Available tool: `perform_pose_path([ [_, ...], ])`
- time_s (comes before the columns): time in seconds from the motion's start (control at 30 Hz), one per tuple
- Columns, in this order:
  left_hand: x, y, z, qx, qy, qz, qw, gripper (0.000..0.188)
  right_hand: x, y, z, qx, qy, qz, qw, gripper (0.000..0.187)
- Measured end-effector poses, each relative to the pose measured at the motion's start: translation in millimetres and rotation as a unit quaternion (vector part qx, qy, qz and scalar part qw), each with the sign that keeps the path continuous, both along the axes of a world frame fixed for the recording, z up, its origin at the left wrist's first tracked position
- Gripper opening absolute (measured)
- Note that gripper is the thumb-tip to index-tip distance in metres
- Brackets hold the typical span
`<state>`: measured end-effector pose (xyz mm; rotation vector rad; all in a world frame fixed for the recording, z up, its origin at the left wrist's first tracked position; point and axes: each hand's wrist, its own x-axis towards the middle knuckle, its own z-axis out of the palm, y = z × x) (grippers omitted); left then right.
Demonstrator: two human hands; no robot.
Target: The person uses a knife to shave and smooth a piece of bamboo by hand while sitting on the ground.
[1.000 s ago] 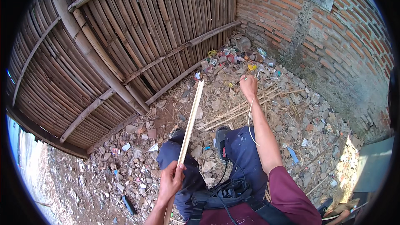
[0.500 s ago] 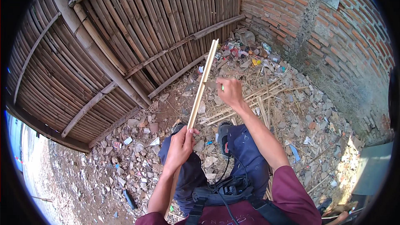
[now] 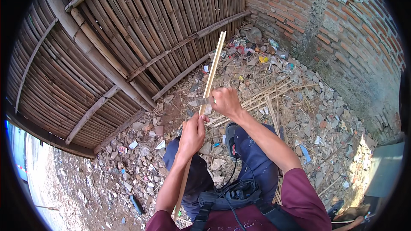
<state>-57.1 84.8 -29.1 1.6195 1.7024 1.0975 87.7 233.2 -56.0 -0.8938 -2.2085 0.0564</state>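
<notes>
Gripping a long pale bamboo strip (image 3: 212,75) with the left hand (image 3: 193,133), the person sits on rubble-strewn ground (image 3: 141,162) and works it with a small knife (image 3: 200,101) in the right hand (image 3: 225,102). The left fingers (image 3: 201,122) are wrapped shut around the strip's lower part; the strip rises from them, up and away toward the bamboo fence (image 3: 128,38), its far tip free in the air. The right fingers are curled tight on the knife handle, just above the left fingers, and the blade juts out to the left across the strip, touching it or nearly so; I cannot tell which.

The strip looks light, thin and fairly stiff, yet likely springy along its length, so the free end may whip if held only low down. Its edges could be sharp or splintery. A hold close under the blade, as the left hand has now, seems the steadiest place.

Half a second ago the right hand was higher up the strip, farther from the left; now it sits close above the left fingers, with the knife showing. A second ago the right arm was stretched far out toward the litter by the brick wall (image 3: 342,38), and the left hand held the strip low.
</notes>
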Motion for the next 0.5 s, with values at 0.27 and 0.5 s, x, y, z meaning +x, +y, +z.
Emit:
perform_pose_path([
  [0.27,5,9,-2,0.018,0.031,0.018,0.999,0.033,0,8,-7,0.019,0.019,-0.011,1.0,0.016],
  [0.5,13,6,-1,0.067,0.071,0.039,0.994,0.029,-5,16,-11,0.014,0.054,-0.028,0.998,0.024],
])
